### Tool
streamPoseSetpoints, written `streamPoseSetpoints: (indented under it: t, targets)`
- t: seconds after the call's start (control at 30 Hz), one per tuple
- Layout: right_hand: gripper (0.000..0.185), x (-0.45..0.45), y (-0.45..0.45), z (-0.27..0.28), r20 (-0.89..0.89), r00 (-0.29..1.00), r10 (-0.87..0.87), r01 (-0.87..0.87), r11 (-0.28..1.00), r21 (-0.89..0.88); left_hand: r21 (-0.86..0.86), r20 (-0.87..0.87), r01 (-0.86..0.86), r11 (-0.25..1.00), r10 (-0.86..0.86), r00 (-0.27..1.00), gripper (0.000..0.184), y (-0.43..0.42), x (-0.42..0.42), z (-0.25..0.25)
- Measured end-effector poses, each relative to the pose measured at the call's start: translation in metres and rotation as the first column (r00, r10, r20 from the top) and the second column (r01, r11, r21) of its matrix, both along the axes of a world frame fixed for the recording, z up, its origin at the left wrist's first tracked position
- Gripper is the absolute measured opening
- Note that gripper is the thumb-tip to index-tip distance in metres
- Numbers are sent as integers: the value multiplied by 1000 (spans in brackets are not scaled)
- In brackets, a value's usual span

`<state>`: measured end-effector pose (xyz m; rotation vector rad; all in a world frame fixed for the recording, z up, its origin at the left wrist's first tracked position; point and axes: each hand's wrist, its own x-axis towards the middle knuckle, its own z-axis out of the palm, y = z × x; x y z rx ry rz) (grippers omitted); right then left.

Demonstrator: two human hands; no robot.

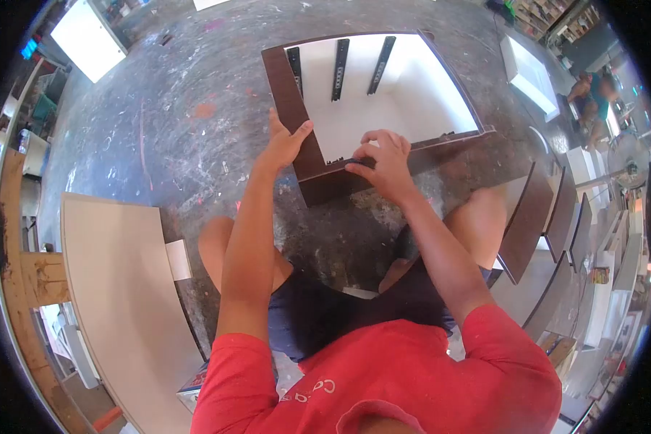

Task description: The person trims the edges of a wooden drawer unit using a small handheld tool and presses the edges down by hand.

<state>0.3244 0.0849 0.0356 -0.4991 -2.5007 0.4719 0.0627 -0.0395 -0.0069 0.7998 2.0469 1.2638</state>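
Note:
A dark brown drawer cabinet (325,184) with a white inside lies on the floor before me, its open side facing up. Three black drawer slides (341,69) run along its far inner wall. My left hand (283,147) grips the cabinet's left edge, thumb over the brown front strip and fingers along the outer side. At the near edge, my right hand (387,159) is closed, fingers curled and thumb pressed in. A small dark piece shows by its fingertips, too hidden to name. Black bits of hardware (334,160) show along the near inner wall.
A pale panel (123,289) stands to my left. On the right are several brown-faced drawers (526,224). A white box-like frame (529,76) and a white board (88,40) lie farther off. Another person (593,98) sits at the far right, near a fan (628,159).

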Motion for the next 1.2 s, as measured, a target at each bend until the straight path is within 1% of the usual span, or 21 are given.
streamPoseSetpoints:
  t: [0.1,0.17,0.23,0.3,0.33,0.4,0.43,0.5,0.53,0.57,0.63,0.73,0.83,0.87,0.93,0.97,1.03,1.07,1.13,1.17,1.2]
  targets:
    - [27,-20,-21,-5,52,996,67,-63,996,-66,38,-20,-16,999,17,1000,132,3,0,-1]
    - [25,-43,-52,-16,-51,995,87,-90,994,-59,25,-87,-23,999,25,996,132,1,-2,-4]
    - [27,-61,-75,-23,-88,985,146,-155,983,-100,7,-141,-7,1000,8,990,132,4,-4,-14]
    - [28,-58,-81,-15,-82,990,111,-118,989,-86,-20,-192,15,1000,-18,981,132,5,-13,-24]
    - [28,-54,-78,-12,-77,992,97,-103,992,-79,-47,-273,25,999,-37,961,132,7,-8,-19]
    - [28,-35,-58,-14,-111,994,-15,2,993,-118,-97,-429,24,995,-64,901,131,3,0,-5]
    - [28,-24,-48,-15,-126,990,-66,48,989,-140,-96,-439,27,995,-67,896,131,4,0,-4]
    - [28,4,-23,-11,-105,980,-167,154,981,-116,-96,-454,22,995,-63,889,131,4,0,-7]
    - [28,19,-11,-10,-96,972,-215,204,973,-107,-92,-471,4,996,-47,881,128,5,-2,-15]
    - [28,32,1,-11,-116,952,-283,273,958,-91,-97,-548,-4,995,-50,835,125,4,-1,-13]
    - [29,56,27,-21,-165,896,-412,408,911,-60,-97,-692,-20,995,-53,720,121,5,4,-9]
    - [31,84,64,-47,-193,768,-611,603,791,-103,-71,-775,69,995,-99,625,114,9,42,28]
    - [33,96,89,-56,-195,665,-721,676,692,-254,-107,-719,328,939,-300,626,112,11,76,53]
    - [33,99,100,-65,-203,593,-779,726,626,-285,-126,-736,319,939,-304,605,110,12,84,54]
    - [35,103,123,-78,-220,435,-873,802,487,-347,-103,-765,304,947,-271,584,107,17,74,47]
    - [35,108,133,-76,-177,386,-905,789,423,-445,-92,-779,293,952,-252,574,106,19,64,42]
    - [36,116,152,-71,-77,302,-950,725,282,-628,15,-814,225,974,-119,569,102,24,41,29]
    - [36,119,164,-70,-66,243,-968,706,223,-672,71,-824,189,979,-49,565,100,27,33,22]
    - [37,121,189,-78,-31,131,-991,649,109,-753,117,-813,135,984,17,582,96,32,23,11]
    - [38,121,201,-92,-84,120,-989,552,137,-823,139,-804,103,985,51,592,94,33,22,9]
    - [38,121,215,-110,-137,104,-985,449,170,-877,160,-823,92,983,82,562,86,33,27,13]
